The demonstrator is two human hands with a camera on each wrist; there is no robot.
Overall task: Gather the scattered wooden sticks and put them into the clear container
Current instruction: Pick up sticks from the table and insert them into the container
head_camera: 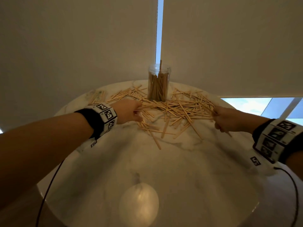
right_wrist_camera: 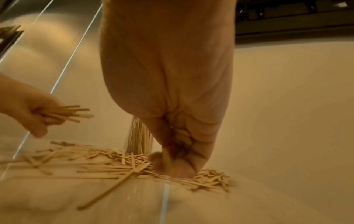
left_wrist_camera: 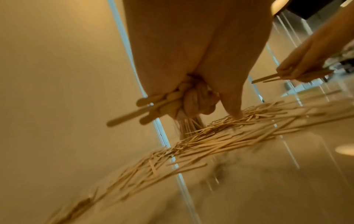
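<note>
Several wooden sticks (head_camera: 173,110) lie scattered in a pile on the far part of the round marble table (head_camera: 147,161). Behind the pile stands the clear container (head_camera: 158,82), upright and partly filled with sticks. My left hand (head_camera: 129,111) is at the pile's left edge and grips a bundle of sticks (left_wrist_camera: 138,106), one fingertip touching the pile. My right hand (head_camera: 224,118) is at the pile's right edge and holds several sticks (right_wrist_camera: 184,136) in its curled fingers, knuckles down on the pile. In the right wrist view the left hand (right_wrist_camera: 28,112) shows its bundle clearly.
A small flat packet (head_camera: 97,95) lies at the table's far left. Window blinds (head_camera: 229,46) hang close behind the container. A cable (head_camera: 49,185) runs from each wrist over the table's near edges. A lamp's reflection (head_camera: 139,200) shines on the near tabletop.
</note>
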